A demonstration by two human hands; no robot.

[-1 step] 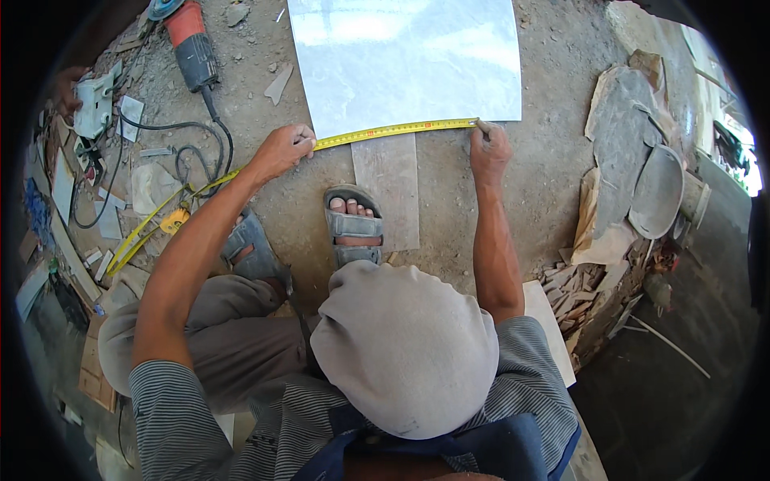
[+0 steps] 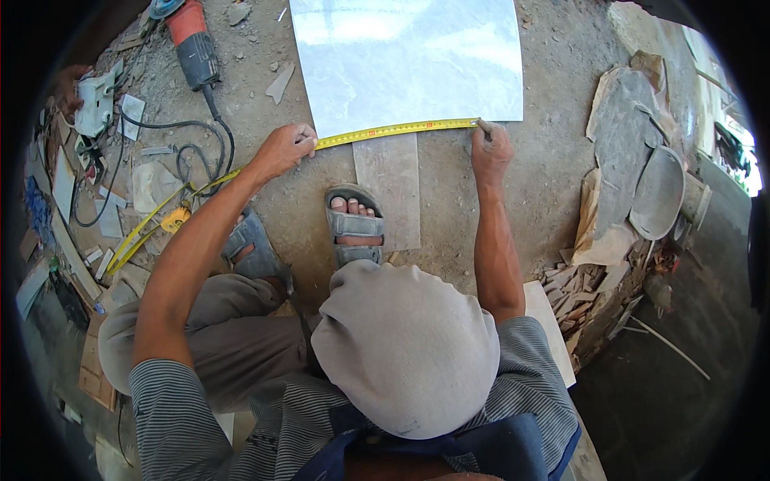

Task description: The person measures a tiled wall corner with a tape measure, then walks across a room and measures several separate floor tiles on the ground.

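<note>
Head view: nearest me on the dusty ground are my feet in grey strapped sandals [image 2: 355,240], with a heap of broken tile shards [image 2: 573,297] off to the right. Just beyond my right foot lies a flat, pale, narrow strip [image 2: 393,196], its far end at the tape. Left of my left forearm sits a small rounded yellow tape case [image 2: 174,220], with loops of tape beside it.

My left hand [image 2: 286,151] is closed in a pinch on the long yellow measuring tape [image 2: 393,130] at the near left corner of a glossy pale grey-white rectangular tile [image 2: 409,64]. My right hand [image 2: 491,148], fingers curled, grips the tape's end just short of the near right corner. Between my hands the tape runs along the tile's near edge.

Well to the right, a dusty grey oval pan [image 2: 658,192] rests against a torn paper sack [image 2: 622,152] spread with grey material. Toward the ground's far left, another person's hand [image 2: 68,90] is at a white object [image 2: 96,108]; beyond lies a red and dark grey angle grinder [image 2: 192,44] trailing its black cable [image 2: 224,144].
</note>
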